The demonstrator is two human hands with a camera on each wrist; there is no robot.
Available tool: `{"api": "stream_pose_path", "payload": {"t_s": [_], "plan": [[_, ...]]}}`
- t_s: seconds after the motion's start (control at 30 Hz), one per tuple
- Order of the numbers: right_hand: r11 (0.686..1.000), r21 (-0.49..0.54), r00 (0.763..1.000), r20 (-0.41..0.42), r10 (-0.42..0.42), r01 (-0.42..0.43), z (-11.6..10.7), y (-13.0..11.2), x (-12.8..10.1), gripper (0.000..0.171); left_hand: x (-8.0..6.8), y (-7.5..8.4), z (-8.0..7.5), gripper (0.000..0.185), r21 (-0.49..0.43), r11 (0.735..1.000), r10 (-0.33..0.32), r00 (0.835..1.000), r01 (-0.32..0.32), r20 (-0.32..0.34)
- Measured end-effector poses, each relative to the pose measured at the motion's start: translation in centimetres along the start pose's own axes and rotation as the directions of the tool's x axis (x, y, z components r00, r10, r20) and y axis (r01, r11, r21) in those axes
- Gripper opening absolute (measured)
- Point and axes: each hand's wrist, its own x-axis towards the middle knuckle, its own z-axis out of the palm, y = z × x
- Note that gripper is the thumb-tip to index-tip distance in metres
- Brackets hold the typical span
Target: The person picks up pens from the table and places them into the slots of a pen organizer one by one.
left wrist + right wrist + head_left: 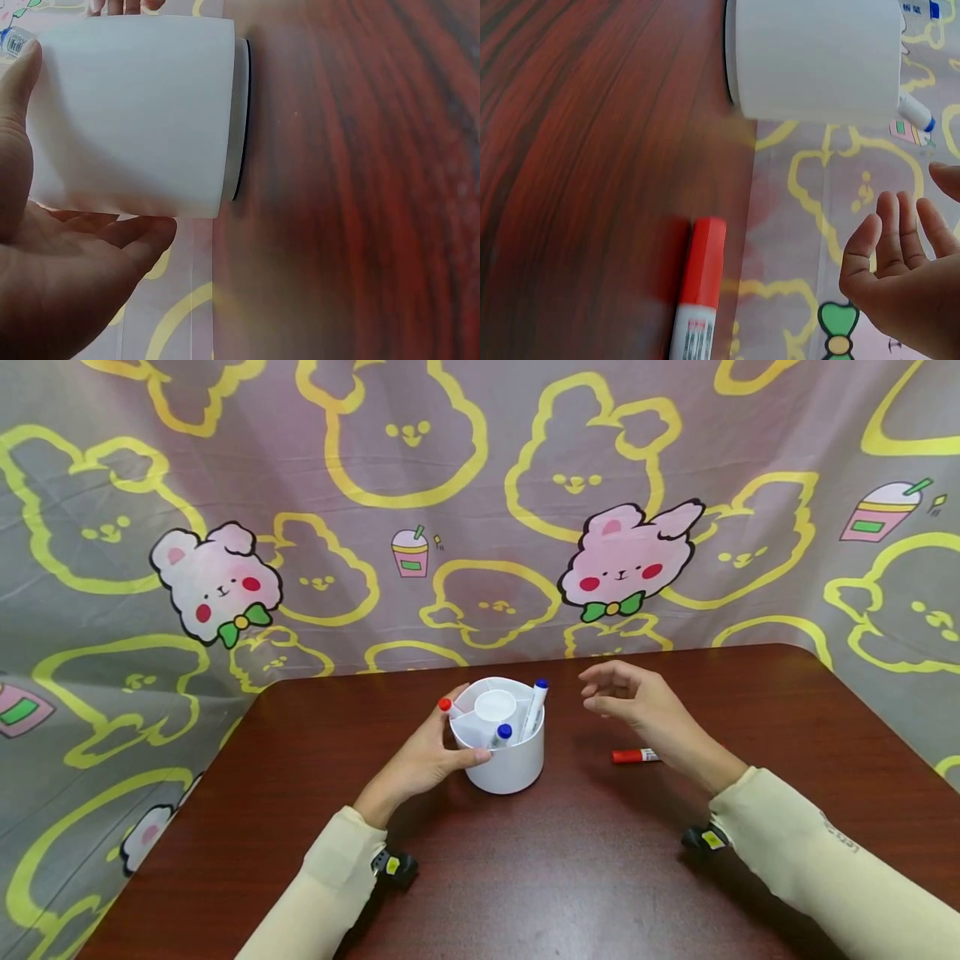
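A round white pen holder (pixel 512 772) with inner compartments stands on the table. My left hand (pixel 420 758) grips its left side, the thumb over the front rim and the fingers round the far side, partly hidden. Two blue-capped markers, one at the right (pixel 536 708) and one at the front (pixel 503 735), stand tilted in it. A marker with a red end (pixel 446 704) leans out over its left rim. To the right, my right hand (pixel 647 700) hovers with loosely bent fingers, holding nothing. Below it lies a red-capped whiteboard marker (pixel 703 262), partly hidden in the head view.
The dark red-brown wooden table (pixel 570 877) has rounded far corners. Behind it hangs a grey-pink curtain (pixel 495 518) printed with cartoon animals. A black wrist camera sits at the left cuff (pixel 394 867), another at the right cuff (pixel 703 838).
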Motion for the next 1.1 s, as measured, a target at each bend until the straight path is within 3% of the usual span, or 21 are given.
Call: {"api": "stream_pose_path", "payload": {"t_s": [0.23, 0.67, 0.9, 1.1], "plan": [[0.998, -0.062, 1.000, -0.012, 0.010, -0.011, -2.1, 0.7, -1.0, 0.037, 0.1, -0.2, -0.2, 0.095, 0.009, 1.000, 0.030, 1.000, -0.030, 0.010], [0.988, -0.151, 0.999, -0.045, 0.012, -0.018, -5.4, 2.1, -2.5, 0.035, -0.3, 0.1, -0.8, 0.090, -0.048, 0.997, -0.056, 0.998, 0.057, 0.020], [0.979, -0.201, 0.998, -0.052, 0.026, -0.036, -7.4, 3.3, -3.5, 0.035, -0.4, 0.1, -1.2, 0.090, -0.121, 0.992, -0.027, 0.999, 0.032, 0.044], [0.973, -0.222, 0.997, -0.051, 0.058, -0.068, -8.7, 4.5, -4.2, 0.035, -0.5, -0.1, -1.5, 0.092, -0.132, 0.991, -0.013, 0.998, 0.022, 0.063]]}}
